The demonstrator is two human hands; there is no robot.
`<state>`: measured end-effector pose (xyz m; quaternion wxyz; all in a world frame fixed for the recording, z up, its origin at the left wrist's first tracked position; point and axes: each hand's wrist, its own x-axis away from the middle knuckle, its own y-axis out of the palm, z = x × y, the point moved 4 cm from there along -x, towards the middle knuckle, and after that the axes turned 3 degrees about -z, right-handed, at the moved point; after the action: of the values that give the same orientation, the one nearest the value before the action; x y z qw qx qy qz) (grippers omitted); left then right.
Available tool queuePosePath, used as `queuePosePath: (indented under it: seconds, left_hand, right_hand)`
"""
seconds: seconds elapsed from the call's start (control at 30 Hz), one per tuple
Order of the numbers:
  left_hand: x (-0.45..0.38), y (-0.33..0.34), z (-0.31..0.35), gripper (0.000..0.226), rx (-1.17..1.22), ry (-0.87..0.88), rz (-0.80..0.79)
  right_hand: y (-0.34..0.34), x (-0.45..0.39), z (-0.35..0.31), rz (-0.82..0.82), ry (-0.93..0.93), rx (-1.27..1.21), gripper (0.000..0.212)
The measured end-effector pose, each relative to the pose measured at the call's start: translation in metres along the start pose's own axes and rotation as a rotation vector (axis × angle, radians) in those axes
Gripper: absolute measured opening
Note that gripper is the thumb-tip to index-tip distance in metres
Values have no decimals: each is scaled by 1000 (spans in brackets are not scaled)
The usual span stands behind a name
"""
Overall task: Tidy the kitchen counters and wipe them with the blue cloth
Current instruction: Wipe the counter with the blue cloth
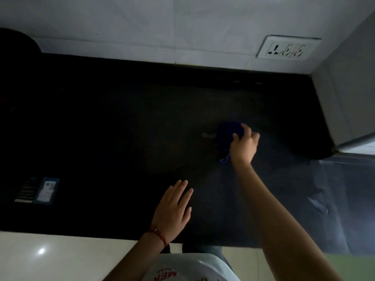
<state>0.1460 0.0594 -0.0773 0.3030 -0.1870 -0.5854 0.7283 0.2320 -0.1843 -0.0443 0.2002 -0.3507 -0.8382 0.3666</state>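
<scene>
The dark blue cloth [226, 134] lies bunched on the black counter [121, 122], right of the middle. My right hand [244, 145] grips its right side, fingers curled over the fabric, and loose threads hang below the hand. My left hand [173, 205] rests flat on the counter near the front edge, fingers straight and spread. A small pale scrap [206, 135] lies just left of the cloth.
A small blue-edged packet [46, 190] and a striped item [25, 191] lie at the left. A dark rounded object [16, 41] stands at the back left. A wall socket [288, 47] sits above the counter. A white appliance side [345, 98] borders the right.
</scene>
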Motion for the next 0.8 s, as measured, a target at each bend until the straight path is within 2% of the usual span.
queuePosePath:
  seconds: [0.03, 0.13, 0.17, 0.2, 0.3, 0.33, 0.37, 0.43, 0.47, 0.5, 0.6, 0.63, 0.67, 0.77, 0.8]
  left_hand:
    - [0, 1, 0, 43, -12, -3, 6]
    - [-1, 2, 0, 43, -19, -14, 19]
    - [0, 2, 0, 43, -13, -16, 23]
    - [-1, 2, 0, 44, -4, -18, 25]
    - [0, 2, 1, 44, 20, -30, 30]
    - [0, 2, 1, 44, 24, -31, 34]
    - [0, 3, 2, 44, 25, -28, 35]
    - [0, 4, 1, 44, 37, -24, 33]
    - [0, 3, 1, 44, 41, -25, 36]
    - [0, 2, 0, 44, 36, -23, 36]
    - [-1, 1, 1, 44, 3, -23, 9]
    - [0, 1, 1, 44, 0, -28, 6]
    - [0, 1, 1, 44, 2, -29, 4]
    - [0, 2, 0, 45, 10, -10, -13]
    - [0, 1, -1, 45, 9, -5, -17]
  right_hand:
    - [12, 4, -7, -38, -92, 20, 41]
    - [37, 29, -26, -299, -573, 109, 40]
    - [37, 22, -28, -351, -663, 142, 39]
    - [34, 8, -27, -351, -655, 158, 40]
    - [22, -32, -20, -149, -281, 112, 41]
    - [26, -26, -25, -145, -274, 106, 41]
    - [33, -11, -33, -202, -370, 109, 42]
    - [49, 29, -37, -376, -715, 147, 43]
    - [51, 34, -33, -417, -815, 150, 42]
    - [49, 25, -31, -437, -807, 144, 41]
    - [37, -19, -25, -234, -416, 118, 41]
    - [36, -15, -26, -196, -353, 138, 40]
    - [37, -3, -31, -206, -374, 142, 40]
    - [42, 49, -27, -334, -736, 164, 40]
    - [38, 48, -20, -356, -761, 153, 39]
